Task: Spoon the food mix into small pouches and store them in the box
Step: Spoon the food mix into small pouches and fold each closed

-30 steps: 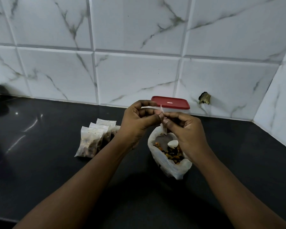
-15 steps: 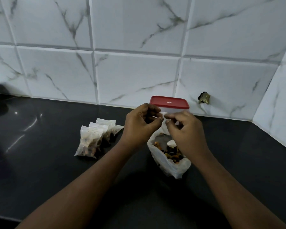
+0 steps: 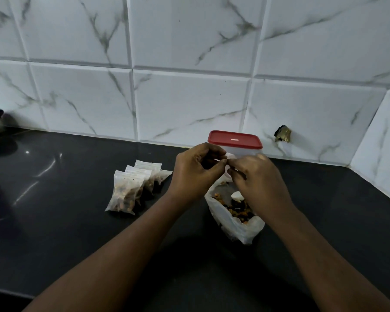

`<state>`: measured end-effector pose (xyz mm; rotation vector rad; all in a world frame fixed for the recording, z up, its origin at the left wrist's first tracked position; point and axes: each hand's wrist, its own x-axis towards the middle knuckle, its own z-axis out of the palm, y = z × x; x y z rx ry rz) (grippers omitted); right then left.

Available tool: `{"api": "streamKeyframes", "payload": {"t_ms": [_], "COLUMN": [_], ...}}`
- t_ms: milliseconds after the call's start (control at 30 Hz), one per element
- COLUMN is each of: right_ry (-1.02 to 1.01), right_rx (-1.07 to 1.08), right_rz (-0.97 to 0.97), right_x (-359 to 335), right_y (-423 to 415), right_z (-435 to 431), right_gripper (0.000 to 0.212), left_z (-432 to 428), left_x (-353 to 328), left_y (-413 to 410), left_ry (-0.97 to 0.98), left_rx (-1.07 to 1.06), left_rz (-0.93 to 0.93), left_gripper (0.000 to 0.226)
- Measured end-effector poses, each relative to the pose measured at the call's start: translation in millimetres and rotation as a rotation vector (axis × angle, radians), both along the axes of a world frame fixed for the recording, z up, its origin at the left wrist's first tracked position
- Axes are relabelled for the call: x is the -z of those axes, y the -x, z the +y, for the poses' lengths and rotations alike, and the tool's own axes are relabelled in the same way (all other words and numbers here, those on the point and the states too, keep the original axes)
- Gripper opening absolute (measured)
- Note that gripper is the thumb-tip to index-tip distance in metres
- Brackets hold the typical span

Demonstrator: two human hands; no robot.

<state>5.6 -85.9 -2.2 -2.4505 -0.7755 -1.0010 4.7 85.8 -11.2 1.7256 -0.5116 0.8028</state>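
Food mix [image 3: 240,212] is held in an open white plastic bag [image 3: 231,226] on the black counter [image 3: 54,221], right of its middle, with a white spoon [image 3: 236,195] lying in it. Above the bag, a small clear pouch [image 3: 231,156] is pinched at its top between the curled fingers of the left hand [image 3: 196,172] and the right hand [image 3: 260,183]. Filled pouches [image 3: 125,194] are piled to the left. A red-lidded box [image 3: 234,140] is set at the counter's back edge, by the tiled wall [image 3: 189,97].

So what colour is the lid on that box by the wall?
Red: the lid shows plainly in the head view.
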Motion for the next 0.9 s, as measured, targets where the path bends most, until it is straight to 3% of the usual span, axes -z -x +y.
{"api": "streamKeyframes", "payload": {"t_ms": [300,400,567,633,733,900], "right_ry": [-0.089,-0.169,-0.295,-0.364,-0.382,-0.389], "right_rx": [-0.077,-0.082,-0.116,-0.145,-0.153,-0.177], "right_rz": [0.151,0.171,0.186,0.233,0.282,0.292], "right_x": [-4,-3,-4,-5,-3,-2], "right_y": [0,-1,-1,-1,-2,-4], "right_z": [-9,-9,-12,-12,-12,-14], "right_gripper": [0.021,0.033,0.045,0.044,0.037,0.029], "left_z": [0,3,12,20,26,23], "left_x": [-1,-5,-6,-3,1,3], "left_y": [-1,0,-14,-24,-31,-33], "left_ry": [0.121,0.191,0.43,0.477,0.579,0.701], "left_rx": [0.177,0.237,0.066,0.047,0.206,0.25], "left_rz": [0.141,0.192,0.249,0.381,0.559,0.547], "left_gripper": [0.017,0.018,0.014,0.015,0.011,0.016]}}
